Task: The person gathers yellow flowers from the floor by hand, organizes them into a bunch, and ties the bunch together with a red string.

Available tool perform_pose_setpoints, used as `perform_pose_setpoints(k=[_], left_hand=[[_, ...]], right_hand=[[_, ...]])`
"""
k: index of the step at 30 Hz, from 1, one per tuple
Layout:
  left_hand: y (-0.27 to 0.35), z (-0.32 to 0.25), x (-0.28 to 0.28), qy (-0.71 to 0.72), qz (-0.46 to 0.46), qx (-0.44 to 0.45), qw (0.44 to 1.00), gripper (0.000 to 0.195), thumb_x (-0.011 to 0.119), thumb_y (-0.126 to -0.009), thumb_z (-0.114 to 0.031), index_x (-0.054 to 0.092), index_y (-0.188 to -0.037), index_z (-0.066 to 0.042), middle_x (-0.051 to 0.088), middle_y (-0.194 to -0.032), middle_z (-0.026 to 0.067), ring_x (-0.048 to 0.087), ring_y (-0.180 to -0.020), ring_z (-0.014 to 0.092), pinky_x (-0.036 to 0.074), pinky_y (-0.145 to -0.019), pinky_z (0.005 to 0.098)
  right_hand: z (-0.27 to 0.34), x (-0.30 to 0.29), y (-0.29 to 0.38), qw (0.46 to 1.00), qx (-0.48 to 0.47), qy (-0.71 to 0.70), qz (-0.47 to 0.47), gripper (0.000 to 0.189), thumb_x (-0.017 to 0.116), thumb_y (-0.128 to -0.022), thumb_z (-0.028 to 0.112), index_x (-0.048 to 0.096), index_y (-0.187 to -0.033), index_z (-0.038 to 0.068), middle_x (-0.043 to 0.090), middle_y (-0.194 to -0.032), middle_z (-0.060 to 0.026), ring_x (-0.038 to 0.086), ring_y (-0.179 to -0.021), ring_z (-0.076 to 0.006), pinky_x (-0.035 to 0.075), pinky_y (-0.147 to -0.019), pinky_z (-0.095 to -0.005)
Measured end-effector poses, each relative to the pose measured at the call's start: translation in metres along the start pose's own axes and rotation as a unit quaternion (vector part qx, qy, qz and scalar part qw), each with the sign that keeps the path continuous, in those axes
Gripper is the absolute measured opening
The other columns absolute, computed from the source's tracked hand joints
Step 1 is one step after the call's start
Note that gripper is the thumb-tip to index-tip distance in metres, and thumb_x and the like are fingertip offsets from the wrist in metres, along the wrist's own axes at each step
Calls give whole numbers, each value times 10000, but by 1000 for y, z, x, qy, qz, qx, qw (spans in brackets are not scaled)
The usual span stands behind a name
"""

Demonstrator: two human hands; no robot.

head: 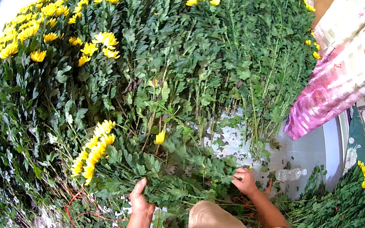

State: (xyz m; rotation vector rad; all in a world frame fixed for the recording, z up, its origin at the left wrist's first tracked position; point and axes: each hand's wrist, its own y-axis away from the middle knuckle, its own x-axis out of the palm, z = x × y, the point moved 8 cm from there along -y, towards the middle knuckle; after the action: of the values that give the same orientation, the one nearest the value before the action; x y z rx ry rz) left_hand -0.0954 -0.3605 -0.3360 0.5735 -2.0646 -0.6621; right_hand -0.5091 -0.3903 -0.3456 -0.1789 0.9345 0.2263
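Observation:
A bunch of yellow chrysanthemums [154, 177] lies sideways before me, its blooms [94, 152] to the left and its stems running right. My left hand [141, 199] is under and around the bunch, thumb up, just right of the blooms. Towards the right, my right hand [244, 181] pinches the leafy stem end of a single chrysanthemum [193, 157], which lies blurred above the bunch. A yellow bud [160, 137] shows near its left end. The fingers of my left hand are mostly hidden by leaves.
Tall chrysanthemums [197, 44] stand in a curved bank ahead and left. Tied bunches [330, 223] are heaped at right. Red ties [75, 204] lie at lower left. A clear plastic bottle [291, 175] rests on the floor near a pink-and-white curtain [338, 81]. Fallen leaves litter the floor [232, 139].

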Motion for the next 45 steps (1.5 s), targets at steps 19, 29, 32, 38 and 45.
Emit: perform_pose_setpoints(k=[19,29,32,38,45], left_hand=[[0,-3,12,-19,-1,-23,1000,358,695,-870,-222,664,-1183,-51,711,-1148,95,662,-1032,309,517,-973,473],[-11,-4,0,-47,-24,0,999,413,680,-894,-288,652,-1235,-58,706,-1191,96,660,-1059,314,521,-968,478],[-7,9,19,-43,3,-27,999,398,690,-885,-285,665,-1218,-67,710,-1183,100,661,-1052,311,521,-967,481],[-3,-2,14,-28,-10,-9,1000,408,706,-868,-267,668,-1222,-66,711,-1184,100,663,-1047,316,524,-972,480],[-8,-1,0,-46,-12,-11,999,434,695,-883,-305,650,-1249,-76,706,-1200,94,661,-1068,312,523,-979,479]], right_hand=[[-72,-137,-261,817,457,128,-328,1404,979,-605,374,41,-1615,107,259,-1599,-203,384,-1401,-401,384,-1135,-517],[-146,-180,-263,893,377,17,-246,839,914,-625,357,595,-1326,25,706,-1192,-216,684,-1100,-373,524,-960,-446],[-189,-197,-249,905,338,-55,-252,861,927,-620,345,593,-1348,28,707,-1178,-224,690,-1078,-369,521,-969,-441],[-129,-159,-249,880,361,49,-304,1051,908,-624,521,476,-1461,55,437,-1481,-243,456,-1341,-440,416,-1109,-498],[-132,-210,-173,769,374,175,-487,1183,865,-695,582,281,-1525,-26,389,-1525,-268,346,-1435,-413,295,-1183,-533]])
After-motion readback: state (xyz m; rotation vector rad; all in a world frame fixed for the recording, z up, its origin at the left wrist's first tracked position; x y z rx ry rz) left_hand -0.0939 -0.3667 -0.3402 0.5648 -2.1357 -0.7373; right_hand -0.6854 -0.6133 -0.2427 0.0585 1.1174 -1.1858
